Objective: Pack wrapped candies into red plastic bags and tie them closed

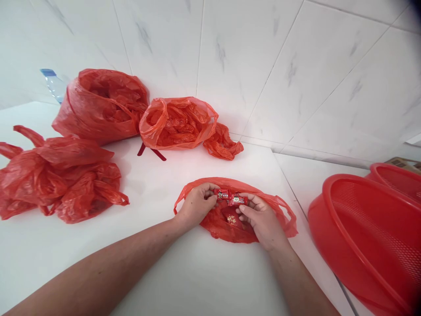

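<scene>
Your left hand (196, 202) and right hand (265, 218) angle inward, fingers (211, 202) pinching left packet (222, 194) and right packet (237, 200); red bag (226, 234) beneath fingers.

I watch through one camera worn on the person's head, facing forward and down onto the white counter (197, 281). The left forearm (108, 267) and right forearm (292, 272) come in from the bottom edge, so I see the left hand (197, 204) and right hand (265, 221) from above and behind, fairly near. My view reaches across to the tiled wall (243, 57); its right edge cuts off a red basin (329, 232).
</scene>
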The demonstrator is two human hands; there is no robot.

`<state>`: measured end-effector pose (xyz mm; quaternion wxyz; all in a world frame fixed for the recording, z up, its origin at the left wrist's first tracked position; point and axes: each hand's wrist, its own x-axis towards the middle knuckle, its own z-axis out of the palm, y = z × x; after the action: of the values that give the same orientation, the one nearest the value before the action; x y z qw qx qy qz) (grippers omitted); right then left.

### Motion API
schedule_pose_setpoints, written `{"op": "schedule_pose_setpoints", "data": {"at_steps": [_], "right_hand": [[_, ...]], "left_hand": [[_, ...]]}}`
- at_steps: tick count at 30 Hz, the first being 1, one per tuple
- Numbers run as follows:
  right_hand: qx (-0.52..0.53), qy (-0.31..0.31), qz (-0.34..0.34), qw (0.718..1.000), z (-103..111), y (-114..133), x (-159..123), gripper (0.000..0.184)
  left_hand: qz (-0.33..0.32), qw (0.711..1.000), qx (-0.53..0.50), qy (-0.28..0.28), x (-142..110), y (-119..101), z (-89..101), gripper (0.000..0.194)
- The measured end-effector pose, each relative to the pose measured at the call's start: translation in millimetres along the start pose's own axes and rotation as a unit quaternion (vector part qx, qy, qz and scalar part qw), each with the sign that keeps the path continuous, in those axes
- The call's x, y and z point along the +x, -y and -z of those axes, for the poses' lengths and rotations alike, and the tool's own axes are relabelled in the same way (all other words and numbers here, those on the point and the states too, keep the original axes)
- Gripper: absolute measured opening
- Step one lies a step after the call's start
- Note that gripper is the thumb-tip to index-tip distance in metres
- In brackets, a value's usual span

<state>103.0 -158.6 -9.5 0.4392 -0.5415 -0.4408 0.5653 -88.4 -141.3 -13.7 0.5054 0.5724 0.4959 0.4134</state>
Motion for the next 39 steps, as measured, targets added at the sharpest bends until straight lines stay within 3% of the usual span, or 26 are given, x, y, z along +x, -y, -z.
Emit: {"op": "schedule_pose_setpoints", "data": {"at_steps": [39], "right_hand": [[0.001, -0.007, -0.007, 1.0, -1.1, 1.6, -0.8, 0.033]], "left_hand": [[0.002, 1.0, 0.005, -0.005, -1.0, -2.8, 0.0, 0.022]]}}
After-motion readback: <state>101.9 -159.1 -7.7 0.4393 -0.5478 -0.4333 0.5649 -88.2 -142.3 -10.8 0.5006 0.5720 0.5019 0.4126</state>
